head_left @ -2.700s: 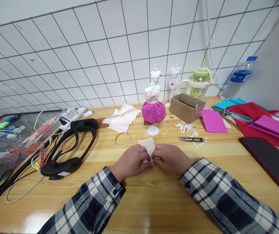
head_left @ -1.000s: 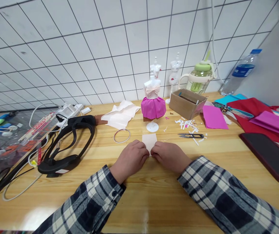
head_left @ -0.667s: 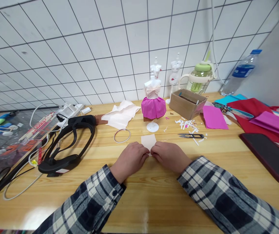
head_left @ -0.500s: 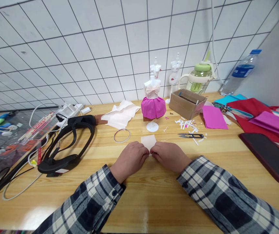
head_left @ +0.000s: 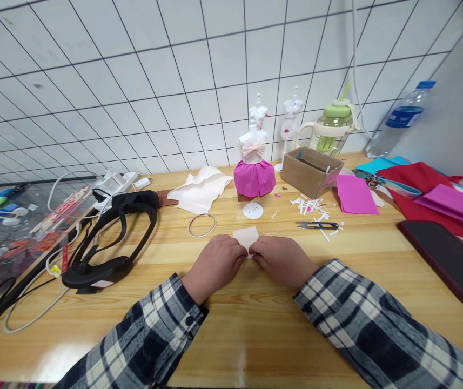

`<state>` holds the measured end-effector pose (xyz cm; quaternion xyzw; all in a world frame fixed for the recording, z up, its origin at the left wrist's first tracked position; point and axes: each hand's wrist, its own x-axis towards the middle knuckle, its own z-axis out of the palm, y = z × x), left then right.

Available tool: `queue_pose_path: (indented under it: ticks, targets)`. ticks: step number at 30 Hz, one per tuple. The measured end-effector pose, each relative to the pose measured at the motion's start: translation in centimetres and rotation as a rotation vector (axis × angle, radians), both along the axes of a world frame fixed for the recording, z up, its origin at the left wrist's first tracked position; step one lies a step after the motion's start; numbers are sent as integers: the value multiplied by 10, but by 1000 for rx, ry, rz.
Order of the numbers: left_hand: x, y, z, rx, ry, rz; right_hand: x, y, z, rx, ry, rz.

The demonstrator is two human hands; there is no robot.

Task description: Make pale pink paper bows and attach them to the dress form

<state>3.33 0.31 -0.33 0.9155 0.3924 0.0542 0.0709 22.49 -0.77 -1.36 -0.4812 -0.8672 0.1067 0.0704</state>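
Both hands meet at the near edge of a small pale pink piece of paper (head_left: 246,235) on the wooden table. My left hand (head_left: 222,261) pinches its near left side, thumb and fingers together. On the near right side my right hand (head_left: 279,258) does the same, fingertips almost touching the left ones. The paper's near edge is hidden by the fingers. Just behind it stands a small white mannequin (head_left: 252,141) on a round base, wearing a pale pleated bow top and a magenta puffed skirt (head_left: 254,179).
Thread snips (head_left: 317,225) and white paper scraps (head_left: 309,205) lie to the right, before a cardboard box (head_left: 311,172). A phone (head_left: 450,265) is far right. Left are a bangle (head_left: 202,225), crumpled pale paper (head_left: 201,189) and a black headset (head_left: 97,273). More mannequins stand behind.
The paper's far edge sits slightly nearer to the hands than before. Both hands hold almost the same place and pinch.
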Motion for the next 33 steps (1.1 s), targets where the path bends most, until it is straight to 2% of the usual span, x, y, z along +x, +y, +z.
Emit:
queue_pose_path:
  ticks: [8, 14, 26, 33]
  targets:
    - [0, 0, 2, 8, 10, -20, 0, -1, 2, 37, -18, 34]
    - [0, 0, 0, -14, -20, 27, 0, -1, 0, 18, -4, -4]
    - [0, 0, 1, 16, -7, -18, 0, 0, 1, 22, -27, 11]
    - [0, 0, -1, -4, -10, 26, 1, 1, 0, 5, -22, -16]
